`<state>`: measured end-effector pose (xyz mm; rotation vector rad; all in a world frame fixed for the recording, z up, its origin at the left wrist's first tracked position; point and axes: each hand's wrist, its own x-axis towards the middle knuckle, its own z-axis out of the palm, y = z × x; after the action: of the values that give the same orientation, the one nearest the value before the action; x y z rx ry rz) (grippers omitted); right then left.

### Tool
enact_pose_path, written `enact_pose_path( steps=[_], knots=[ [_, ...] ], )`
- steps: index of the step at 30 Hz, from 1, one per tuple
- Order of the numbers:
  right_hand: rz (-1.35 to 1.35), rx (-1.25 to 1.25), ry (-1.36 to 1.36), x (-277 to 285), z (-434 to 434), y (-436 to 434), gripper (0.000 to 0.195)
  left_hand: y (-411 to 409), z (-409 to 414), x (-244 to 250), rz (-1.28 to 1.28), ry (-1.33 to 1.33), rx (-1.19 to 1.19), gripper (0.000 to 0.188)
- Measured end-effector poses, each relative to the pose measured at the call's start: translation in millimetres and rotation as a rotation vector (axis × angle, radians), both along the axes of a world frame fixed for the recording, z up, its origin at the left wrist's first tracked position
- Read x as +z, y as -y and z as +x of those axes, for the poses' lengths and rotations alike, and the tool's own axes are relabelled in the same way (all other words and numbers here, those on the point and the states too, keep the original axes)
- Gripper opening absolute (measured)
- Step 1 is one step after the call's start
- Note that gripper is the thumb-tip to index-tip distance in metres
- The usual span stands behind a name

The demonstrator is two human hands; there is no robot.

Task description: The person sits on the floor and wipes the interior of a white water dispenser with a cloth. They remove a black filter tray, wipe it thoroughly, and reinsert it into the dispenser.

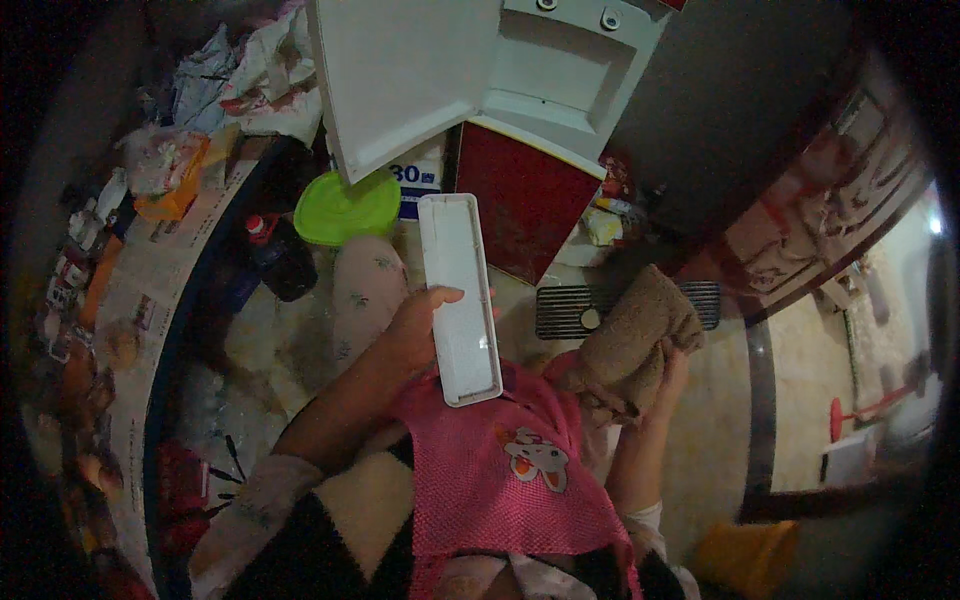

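Note:
My left hand [431, 319] grips a long, narrow white plastic tray [463, 300] by its left edge, thumb on its inner face, fingertips showing at the right edge. The tray is held up lengthwise over my lap. Bunched in my right hand [671, 375] is a brown cloth [637, 330], apart from the tray and to its right. Behind the cloth lies a dark slatted grille [570, 307] with a round light spot on it. A pink apron [495, 465] with a rabbit patch covers my lap.
A white and dark red water dispenser [525, 195] stands ahead, its white door [405, 75] swung out. Beside it are a green plastic lid or basin [349, 206] and a dark bottle with a red cap [281, 255]. A cluttered table [180, 247] runs along the left. A wooden cabinet or door is at right.

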<state>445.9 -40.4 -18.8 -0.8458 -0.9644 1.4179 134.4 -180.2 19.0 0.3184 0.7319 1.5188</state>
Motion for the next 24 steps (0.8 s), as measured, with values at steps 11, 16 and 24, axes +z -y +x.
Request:
enact_pose_path(
  steps=[11, 16, 24],
  knots=[
    [-0.04, -0.003, -0.012, -33.3, 9.8, -16.2, 0.046, -18.4, -9.5, -23.1, -0.055, -0.217, -0.035, 0.044],
    [-0.019, -0.04, -0.078, -18.2, 0.4, -8.1, 0.033, -25.1, -15.4, -58.1, -0.039, 0.048, -0.025, 0.037],
    [-0.092, -0.066, -0.259, 21.0, -22.9, 9.5, 0.031, -31.9, -28.2, -50.6, -0.179, -0.529, -0.305, 0.036]
  ],
)
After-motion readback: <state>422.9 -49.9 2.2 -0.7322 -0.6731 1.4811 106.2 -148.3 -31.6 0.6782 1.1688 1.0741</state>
